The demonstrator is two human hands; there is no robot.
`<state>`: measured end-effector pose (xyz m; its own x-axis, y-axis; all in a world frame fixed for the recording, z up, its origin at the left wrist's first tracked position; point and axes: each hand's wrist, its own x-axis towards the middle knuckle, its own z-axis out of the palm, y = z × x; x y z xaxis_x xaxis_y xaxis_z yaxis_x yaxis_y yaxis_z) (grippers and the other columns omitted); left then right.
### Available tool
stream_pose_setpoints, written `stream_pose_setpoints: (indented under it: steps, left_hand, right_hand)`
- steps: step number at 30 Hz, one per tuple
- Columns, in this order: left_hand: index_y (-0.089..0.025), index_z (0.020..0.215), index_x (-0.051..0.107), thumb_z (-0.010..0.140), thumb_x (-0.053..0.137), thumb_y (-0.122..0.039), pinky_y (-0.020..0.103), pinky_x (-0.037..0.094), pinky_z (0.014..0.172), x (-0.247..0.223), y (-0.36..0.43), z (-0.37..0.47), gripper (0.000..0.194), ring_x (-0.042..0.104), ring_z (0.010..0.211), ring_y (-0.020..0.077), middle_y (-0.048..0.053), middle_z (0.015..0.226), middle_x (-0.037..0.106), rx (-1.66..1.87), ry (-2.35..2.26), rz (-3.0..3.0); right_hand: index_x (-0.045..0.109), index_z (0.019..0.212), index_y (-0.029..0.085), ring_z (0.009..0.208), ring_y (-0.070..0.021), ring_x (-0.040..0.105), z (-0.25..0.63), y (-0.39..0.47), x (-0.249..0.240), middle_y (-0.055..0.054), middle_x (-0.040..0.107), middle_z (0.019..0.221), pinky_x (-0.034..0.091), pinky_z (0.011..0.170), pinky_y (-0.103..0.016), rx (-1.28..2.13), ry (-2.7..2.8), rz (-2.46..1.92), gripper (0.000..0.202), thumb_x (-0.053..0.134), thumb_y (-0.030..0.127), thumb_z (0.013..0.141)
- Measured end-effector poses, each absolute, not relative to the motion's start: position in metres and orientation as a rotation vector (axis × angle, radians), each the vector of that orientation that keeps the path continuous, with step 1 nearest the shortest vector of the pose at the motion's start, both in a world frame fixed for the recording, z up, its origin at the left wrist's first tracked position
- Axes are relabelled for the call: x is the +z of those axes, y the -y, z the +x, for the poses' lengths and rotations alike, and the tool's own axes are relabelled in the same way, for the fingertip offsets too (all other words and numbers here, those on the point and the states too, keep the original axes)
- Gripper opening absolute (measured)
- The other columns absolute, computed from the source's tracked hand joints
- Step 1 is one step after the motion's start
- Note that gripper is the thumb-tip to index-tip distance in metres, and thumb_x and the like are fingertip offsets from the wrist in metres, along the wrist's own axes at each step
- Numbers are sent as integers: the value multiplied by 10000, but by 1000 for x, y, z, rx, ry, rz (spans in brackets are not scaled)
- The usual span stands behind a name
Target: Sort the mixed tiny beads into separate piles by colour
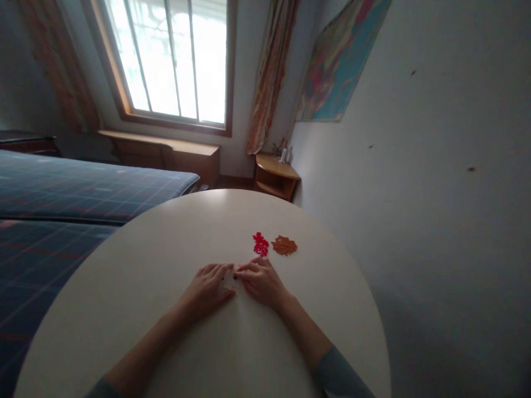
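Observation:
On the round white table [224,221], a small pale piece with dark spots [229,279] lies between my hands. My left hand [209,290] rests at its left side, fingers bent around its edge. From the right, my right hand [261,281] touches it with closed fingertips. Just beyond my right hand is a pile of small red pieces [261,244]. Beside that pile, to the right, lies a pile of small brown-orange pieces [284,245]. The pale piece is partly covered by my fingers, and its exact shape is too small to tell.
A bed with a blue plaid cover [83,188] stands to the left of the table. Beyond the table are a low wooden desk [186,149] under the window and a wooden corner shelf [276,167]. A white wall [423,221] runs along the right.

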<state>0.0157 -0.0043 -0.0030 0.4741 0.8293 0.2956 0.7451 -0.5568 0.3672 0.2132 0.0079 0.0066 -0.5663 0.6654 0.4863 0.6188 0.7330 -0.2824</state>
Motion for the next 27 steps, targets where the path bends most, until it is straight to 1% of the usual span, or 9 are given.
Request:
stream_pose_setpoints:
  steps: [5,13,17,23,27]
  left_hand:
    - [-212,1184,417,737,535,-339,380,339,920,-6,3,15,479,469,1067,229,59,1172,551,664,-1348,2529]
    - [-233,1205,398,731,542,-346,387,339,914,-8,2,14,508,471,1062,237,54,1177,545,657,-1336,2539]
    - [-235,1202,405,742,530,-344,392,335,920,-6,3,14,490,466,1071,237,54,1176,547,660,-1332,2538]
    - [-216,1187,418,736,536,-333,385,343,920,-5,3,15,481,465,1070,235,52,1177,548,641,-1355,2539]
    - [-217,1191,411,740,531,-335,381,346,916,-7,2,14,481,464,1065,233,52,1173,547,646,-1337,2556]
  right_hand:
    - [631,972,321,871,-155,504,213,-8,7,16,652,930,345,835,-312,106,2370,-973,292,539,145,757]
    - [667,799,270,822,-135,517,213,-12,1,3,649,807,365,816,-274,143,2317,-1013,173,571,139,739]
    - [666,753,244,793,-126,521,214,-14,1,0,635,787,380,791,-252,221,2300,-1050,135,580,144,728]
    - [660,727,212,756,-121,515,215,-15,1,-4,606,747,396,747,-239,333,2225,-1108,175,555,76,693]
    - [658,715,201,747,-120,515,216,-16,0,-7,594,741,403,735,-239,377,2189,-1125,179,554,60,681]
